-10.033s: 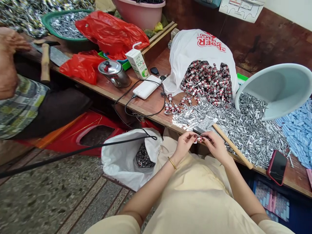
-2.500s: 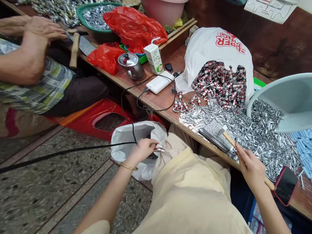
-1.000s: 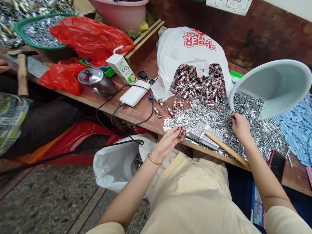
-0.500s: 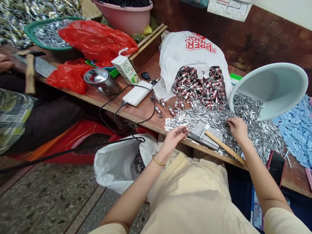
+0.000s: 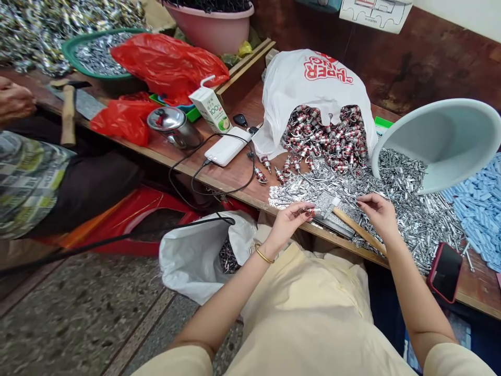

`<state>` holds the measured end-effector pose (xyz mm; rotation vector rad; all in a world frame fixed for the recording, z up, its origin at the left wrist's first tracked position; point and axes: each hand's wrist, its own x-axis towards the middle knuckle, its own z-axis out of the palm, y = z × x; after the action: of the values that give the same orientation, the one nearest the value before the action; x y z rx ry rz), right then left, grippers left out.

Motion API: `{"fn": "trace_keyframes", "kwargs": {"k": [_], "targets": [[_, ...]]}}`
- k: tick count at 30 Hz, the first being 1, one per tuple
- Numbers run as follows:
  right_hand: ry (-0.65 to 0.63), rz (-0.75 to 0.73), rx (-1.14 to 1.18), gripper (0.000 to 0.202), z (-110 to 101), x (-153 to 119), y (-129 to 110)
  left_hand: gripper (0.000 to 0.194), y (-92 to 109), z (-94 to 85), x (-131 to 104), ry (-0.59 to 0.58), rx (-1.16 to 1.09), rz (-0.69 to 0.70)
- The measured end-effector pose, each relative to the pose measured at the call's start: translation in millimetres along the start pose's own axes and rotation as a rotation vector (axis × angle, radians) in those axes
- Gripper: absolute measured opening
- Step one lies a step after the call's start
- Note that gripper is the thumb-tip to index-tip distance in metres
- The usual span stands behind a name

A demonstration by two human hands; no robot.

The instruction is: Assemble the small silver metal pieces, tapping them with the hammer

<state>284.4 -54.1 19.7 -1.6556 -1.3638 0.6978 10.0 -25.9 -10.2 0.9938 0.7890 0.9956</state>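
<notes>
My left hand [image 5: 293, 218] is closed in a pinch on a small red-and-silver metal fitting [image 5: 309, 212], held sideways near the table's front edge. My right hand [image 5: 379, 211] hovers over the metal parts with thumb and forefinger pinched together; whatever is between them is too small to name. A hammer [image 5: 358, 228] with a wooden handle lies between the hands, its head by a flat grey metal block [image 5: 340, 225]. Around it spreads a heap of small silver metal pieces [image 5: 415, 219]. Behind, many similar red-and-silver fittings [image 5: 324, 138] spill from a white plastic bag [image 5: 313, 86].
A pale bucket [image 5: 450, 141] lies tipped at the right, near blue strips [image 5: 479, 203] and a phone [image 5: 445, 271]. Left are a cabled power bank [image 5: 228, 147], a drink carton [image 5: 210, 108] and a steel mug [image 5: 174, 127]. A co-worker's hand [image 5: 15, 102] shows far left.
My right hand has drawn back slightly from the metal heap towards the front edge. My left hand has shifted a little right with the fitting. The co-worker's hand shows more fully.
</notes>
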Motion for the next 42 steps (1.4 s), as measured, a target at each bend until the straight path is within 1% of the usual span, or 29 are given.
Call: {"fn": "trace_keyframes", "kwargs": {"k": [2,3,5,7,10,12,16,18,21,26,35,39,42], "targets": [[-0.063,-0.026,0.115,0.014,13.6,-9.7,-16.6,0.033,-0.7,3.0,-1.2,-0.009,0.034,0.037],[-0.099,-0.063,0.153,0.01,20.4,-14.6,-25.2,0.032,-0.4,4.5,-2.0,-0.011,0.066,0.065],[-0.16,-0.164,0.173,0.004,32.3,-23.0,-41.7,0.029,1.5,7.2,-4.2,-0.013,0.159,0.137],[-0.18,-0.261,0.145,0.008,40.8,-28.8,-55.3,0.023,4.8,9.1,-7.1,-0.02,0.28,0.229],[-0.164,-0.346,0.099,0.016,47.9,-33.9,-68.9,0.018,10.1,10.5,-12.0,-0.014,0.441,0.372],[-0.134,-0.383,0.074,0.017,51.2,-36.9,-74.0,0.018,12.6,11.1,-15.1,-0.005,0.502,0.443],[-0.044,-0.462,0.006,0.02,57.5,-43.6,-78.2,0.021,15.9,12.5,-19.6,-0.023,0.556,0.521],[-0.033,-0.474,0.004,0.019,59.8,-46.1,-78.4,0.022,17.6,13.3,-20.8,-0.02,0.56,0.547],[-0.055,-0.42,0.057,0.016,61.5,-48.6,-77.8,0.022,20.7,14.2,-21.6,-0.01,0.544,0.554],[-0.079,-0.307,0.191,0.011,62.7,-52.6,-77.2,0.017,24.4,15.9,-23.4,0.005,0.466,0.51],[-0.059,-0.255,0.286,0.015,64.3,-59.3,-77.3,0.016,31.0,18.8,-27.4,-0.03,0.391,0.381],[-0.062,-0.208,0.4,0.019,63.9,-62.1,-79.2,0.018,33.9,21.2,-30.5,-0.058,0.338,0.33],[-0.075,-0.178,0.476,0.022,64.1,-63.9,-79.3,0.02,33.1,22.9,-32.6,-0.07,0.307,0.319]]}}
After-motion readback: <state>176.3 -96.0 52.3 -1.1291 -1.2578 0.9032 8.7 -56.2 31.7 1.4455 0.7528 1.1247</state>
